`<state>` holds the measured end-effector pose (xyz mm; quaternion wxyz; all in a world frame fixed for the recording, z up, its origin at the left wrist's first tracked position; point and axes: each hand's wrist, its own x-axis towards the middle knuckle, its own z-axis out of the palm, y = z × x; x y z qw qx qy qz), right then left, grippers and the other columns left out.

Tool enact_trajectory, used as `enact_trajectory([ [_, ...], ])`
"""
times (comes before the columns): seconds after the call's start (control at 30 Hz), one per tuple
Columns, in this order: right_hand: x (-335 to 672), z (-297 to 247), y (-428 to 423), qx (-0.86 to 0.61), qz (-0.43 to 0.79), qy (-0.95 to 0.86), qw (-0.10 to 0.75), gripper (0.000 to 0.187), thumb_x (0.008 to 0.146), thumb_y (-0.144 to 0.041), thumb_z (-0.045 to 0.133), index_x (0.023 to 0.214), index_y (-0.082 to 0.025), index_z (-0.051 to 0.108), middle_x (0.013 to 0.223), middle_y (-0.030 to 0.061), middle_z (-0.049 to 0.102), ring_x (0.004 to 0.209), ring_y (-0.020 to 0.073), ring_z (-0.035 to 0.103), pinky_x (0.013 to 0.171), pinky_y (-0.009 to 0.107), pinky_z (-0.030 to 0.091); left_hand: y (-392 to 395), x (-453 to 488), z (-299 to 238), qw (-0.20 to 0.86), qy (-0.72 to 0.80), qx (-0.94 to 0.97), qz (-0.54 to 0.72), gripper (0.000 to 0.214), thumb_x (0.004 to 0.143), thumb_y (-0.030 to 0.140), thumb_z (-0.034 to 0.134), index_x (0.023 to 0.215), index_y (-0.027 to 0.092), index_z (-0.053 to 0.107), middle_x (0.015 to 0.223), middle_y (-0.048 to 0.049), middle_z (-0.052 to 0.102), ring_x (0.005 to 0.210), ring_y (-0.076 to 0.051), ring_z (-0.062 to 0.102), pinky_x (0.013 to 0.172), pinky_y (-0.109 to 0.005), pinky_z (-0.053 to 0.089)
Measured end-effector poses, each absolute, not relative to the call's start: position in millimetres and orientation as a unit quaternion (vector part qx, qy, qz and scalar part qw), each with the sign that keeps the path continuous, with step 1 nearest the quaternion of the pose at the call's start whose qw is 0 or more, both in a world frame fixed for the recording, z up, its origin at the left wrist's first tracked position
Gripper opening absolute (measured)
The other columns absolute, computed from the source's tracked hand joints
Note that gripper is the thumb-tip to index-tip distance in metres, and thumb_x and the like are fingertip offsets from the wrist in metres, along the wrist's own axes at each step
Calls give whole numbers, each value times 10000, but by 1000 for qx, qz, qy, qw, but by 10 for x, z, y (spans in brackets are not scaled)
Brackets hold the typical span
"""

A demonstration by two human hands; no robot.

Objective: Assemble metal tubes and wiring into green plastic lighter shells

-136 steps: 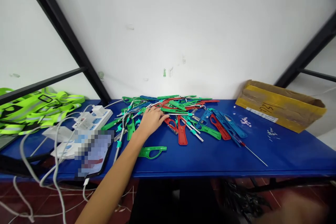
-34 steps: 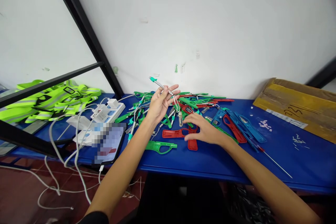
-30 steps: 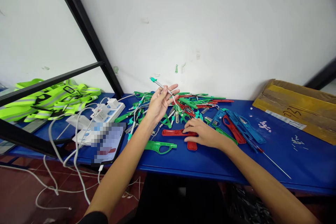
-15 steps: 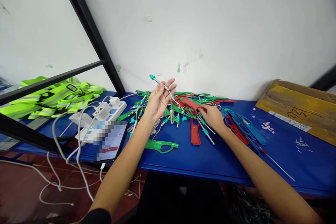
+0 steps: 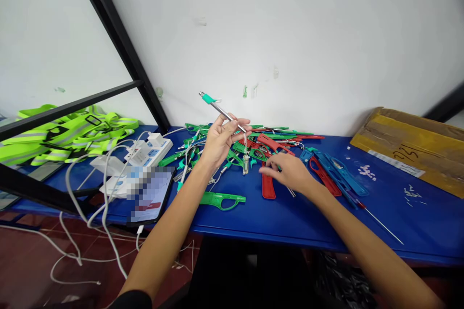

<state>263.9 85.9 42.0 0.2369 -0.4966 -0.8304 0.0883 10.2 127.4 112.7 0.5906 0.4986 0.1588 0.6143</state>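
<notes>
Your left hand [image 5: 223,139] pinches the metal tube [image 5: 223,111] above the pile of parts [image 5: 241,147], a clear vial [image 5: 245,164] dangling below. Your right hand [image 5: 292,171], fingers parted, has let go of the red casing [image 5: 271,143] on the pile, apparently freeing it.

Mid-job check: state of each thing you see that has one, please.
Left hand: closed on the metal tube
Metal tube: held, tilted, green-clipped end up
Clear capsule: hanging below the left hand
Right hand: partly open, at the pile of parts
Green casing: lying on the table
Phone: screen lit, cable plugged in
Power strip: adapters plugged in
Cardboard box: taped
</notes>
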Motion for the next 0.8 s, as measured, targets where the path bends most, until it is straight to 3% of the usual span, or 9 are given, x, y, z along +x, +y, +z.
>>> enact_trajectory([
  [0.17,2572,429,710,-423,165,-878,152,347,1031,-560,699,1077,-223,766,1114,127,739,1055,308,671,954,441,515,1259,113,1063,545,185,572,584,459,815,497,974,989,206,664,915,-86,880,694,-164,766,640,-247,566],
  [0.27,2744,582,669,-386,229,-887,110,241,1029,-461,710,1116,-245,775,1135,93,751,1054,277,688,957,420,533,1242,133,1053,563,172,582,561,452,818,491,969,985,201,666,880,-84,876,539,-120,658,500,-224,471],
  [0.43,2950,767,590,-349,319,-879,68,172,955,-329,753,1104,-249,785,1055,41,775,972,231,720,890,360,567,1197,163,1086,597,160,557,555,517,756,507,1006,964,212,636,907,-78,873,633,-163,750,537,-239,569],
  [0.6,2956,760,600,-371,335,-861,93,259,900,-185,674,1137,-237,763,1104,55,776,965,226,715,876,358,568,1193,174,1104,617,154,530,561,532,723,477,1036,949,210,635,899,-64,868,701,-171,786,587,-235,627],
  [0.8,2947,722,632,-397,336,-844,131,266,954,-282,668,1206,-228,735,1115,73,773,977,230,706,905,380,574,1203,190,1099,619,150,530,561,462,750,421,1030,915,207,656,940,-76,871,816,-185,813,651,-240,649],
])
